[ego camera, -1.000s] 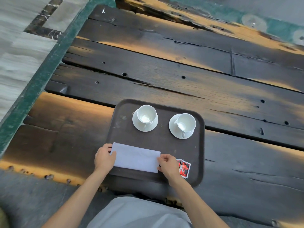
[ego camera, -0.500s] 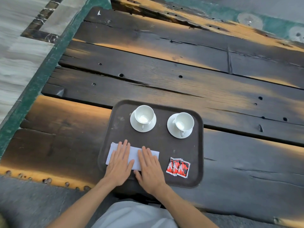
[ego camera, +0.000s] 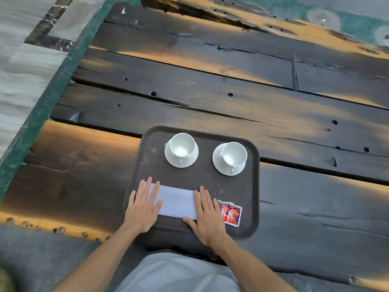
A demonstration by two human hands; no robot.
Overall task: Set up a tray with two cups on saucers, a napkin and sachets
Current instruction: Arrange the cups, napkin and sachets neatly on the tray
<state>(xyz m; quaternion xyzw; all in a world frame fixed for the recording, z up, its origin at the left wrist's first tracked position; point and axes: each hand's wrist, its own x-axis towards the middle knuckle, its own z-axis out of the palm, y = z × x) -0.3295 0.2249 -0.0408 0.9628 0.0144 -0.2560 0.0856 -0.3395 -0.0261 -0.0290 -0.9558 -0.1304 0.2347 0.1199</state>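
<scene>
A dark plank table (ego camera: 210, 98), worn to orange in patches and pierced by bolt holes, carries a brown tray (ego camera: 250, 186) with rounded corners at its near edge. On the far half of the tray two white saucers stand side by side and apart: the left saucer (ego camera: 172, 161) bears the left cup (ego camera: 182, 144), the right saucer (ego camera: 219, 165) bears the right cup (ego camera: 234, 154), and both cups are upright with their handles turned toward the viewer. Along the near half lies a white napkin (ego camera: 175, 200), folded to a long strip (its left end overhangs the tray's edge, as far as can be told). The left hand (ego camera: 143, 204) rests flat on the strip's left end, fingers straight and slightly spread, gripping nothing; the right hand (ego camera: 207, 212) lies flat on the right end in the same manner. Just right of the right hand, on the tray, lie two red-and-black sachets (ego camera: 230, 212), overlapping.
</scene>
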